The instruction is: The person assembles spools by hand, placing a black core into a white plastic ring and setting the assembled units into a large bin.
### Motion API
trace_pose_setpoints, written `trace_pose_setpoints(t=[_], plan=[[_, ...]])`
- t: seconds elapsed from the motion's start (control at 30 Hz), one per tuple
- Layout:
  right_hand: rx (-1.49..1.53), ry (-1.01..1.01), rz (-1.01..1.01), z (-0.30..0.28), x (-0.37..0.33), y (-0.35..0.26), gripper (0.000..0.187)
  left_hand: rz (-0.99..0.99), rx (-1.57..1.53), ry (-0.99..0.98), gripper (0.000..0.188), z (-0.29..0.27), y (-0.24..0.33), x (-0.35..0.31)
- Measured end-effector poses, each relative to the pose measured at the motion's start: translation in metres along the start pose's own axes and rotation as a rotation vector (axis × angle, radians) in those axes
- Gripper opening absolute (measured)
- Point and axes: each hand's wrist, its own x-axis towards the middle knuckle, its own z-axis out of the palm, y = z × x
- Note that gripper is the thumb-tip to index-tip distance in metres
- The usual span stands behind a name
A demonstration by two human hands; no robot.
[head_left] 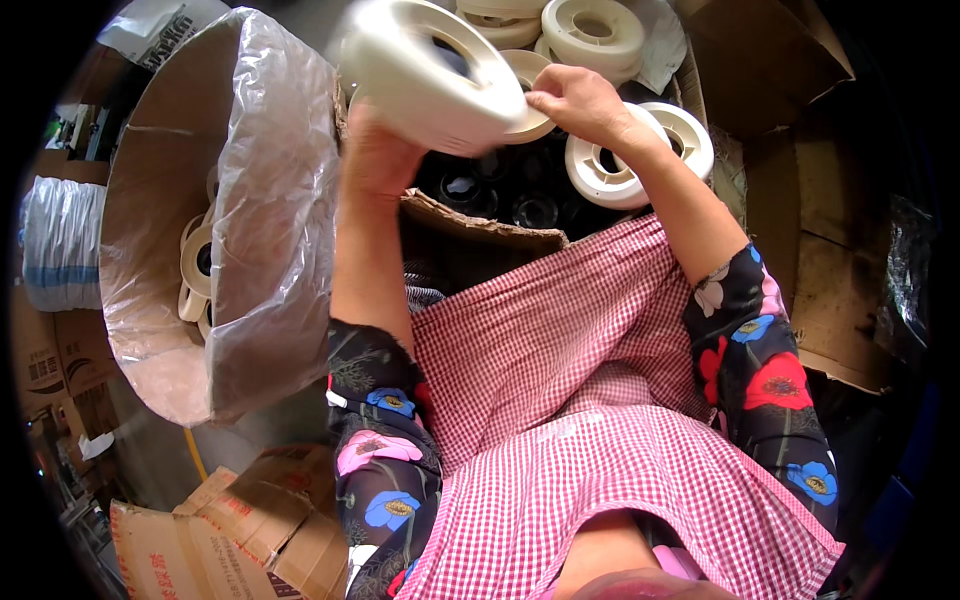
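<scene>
The left hand [378, 150] holds a large cream-white plastic spool [432, 72] up from below, above the torn front edge of an open brown cardboard box [480, 222]; how its fingers sit around the spool's far side I cannot tell, since the spool hides them. The right hand [578, 102] reaches in from the other side, its fingers [545, 103] pressed together in a pinch on a thin tan disc [528, 92] lying against the spool's flange. Inside the box, dark round cavities [500, 190] show between more cream spools [640, 155], and further spools [590, 30] are stacked beyond. To the left stands a cardboard drum lined with a clear plastic bag [270, 210], with several similar spools [198, 265] at its bottom. The spool looks blurred, so it is likely moving; held on one palm only, it could tip and drop into the box, and the pinch could slip off the disc, which seems thin and loosely seated.
</scene>
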Motion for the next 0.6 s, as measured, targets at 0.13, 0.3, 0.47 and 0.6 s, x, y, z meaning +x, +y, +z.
trace_pose_setpoints(t=[0.13,0.3,0.47,0.6], plan=[[-0.332,-0.059,-0.213,0.019,-0.006,0.007,0.043,0.072,-0.906,-0.347,0.058,-0.004,0.051,-0.008],[-0.579,-0.176,-0.268,0.036,0.000,0.017,0.032,-0.494,0.857,0.153,0.042,0.005,-0.018,-0.018],[-0.526,-0.143,-0.258,0.049,0.009,0.012,0.021,-0.692,1.972,0.108,0.046,-0.022,-0.089,-0.036],[-0.082,0.184,-0.352,0.028,0.010,0.001,0.013,-0.910,1.962,-0.032,0.041,-0.024,-0.105,-0.030]])
